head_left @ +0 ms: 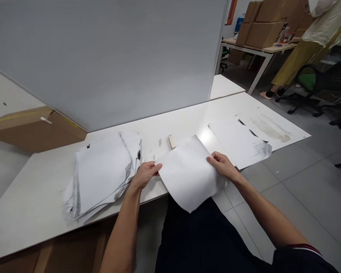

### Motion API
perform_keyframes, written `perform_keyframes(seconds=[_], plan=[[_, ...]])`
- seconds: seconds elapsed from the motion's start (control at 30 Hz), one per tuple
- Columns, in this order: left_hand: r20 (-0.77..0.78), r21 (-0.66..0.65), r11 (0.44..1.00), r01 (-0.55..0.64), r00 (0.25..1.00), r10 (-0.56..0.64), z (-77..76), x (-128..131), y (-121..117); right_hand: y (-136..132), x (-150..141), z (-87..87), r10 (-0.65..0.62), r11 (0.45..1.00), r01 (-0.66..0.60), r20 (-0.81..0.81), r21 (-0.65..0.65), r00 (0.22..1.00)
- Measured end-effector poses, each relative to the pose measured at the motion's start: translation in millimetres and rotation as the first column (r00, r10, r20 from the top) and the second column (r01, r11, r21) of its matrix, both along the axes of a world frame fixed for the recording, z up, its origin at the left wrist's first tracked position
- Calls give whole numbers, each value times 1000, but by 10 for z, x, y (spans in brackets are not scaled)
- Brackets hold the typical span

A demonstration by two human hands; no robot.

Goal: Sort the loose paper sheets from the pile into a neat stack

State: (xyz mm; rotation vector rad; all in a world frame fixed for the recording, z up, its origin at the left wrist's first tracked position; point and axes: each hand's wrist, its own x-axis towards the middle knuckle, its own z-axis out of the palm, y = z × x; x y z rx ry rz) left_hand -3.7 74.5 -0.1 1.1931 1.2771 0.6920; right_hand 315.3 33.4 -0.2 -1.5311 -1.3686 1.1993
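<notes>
A white sheet is held at the centre of the frame, slightly curled, its near corner drooped past the table edge. Its left side is pinched between the thumb and bent fingers of the left hand, left of centre. Its upper right side is gripped by the right hand, with the thumb laid on top; the fingers beneath are mostly hidden by the paper. A pale block is seen just beyond the sheet. A ragged paper stack is placed at centre left, and smudged papers are spread at centre right.
</notes>
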Motion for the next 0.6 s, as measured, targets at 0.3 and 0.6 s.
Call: perform_keyframes(seconds=[0.3, 0.6], plan=[[112, -53, 998, -41, 993, 47, 34, -17, 8, 1, -73, -56, 17, 999, -17, -14, -44, 1000], [260, -130, 978, -164, 946, 193, -35, 89, -12, 3, -95, -147, -42, 995, 39, 30, 91, 999]])
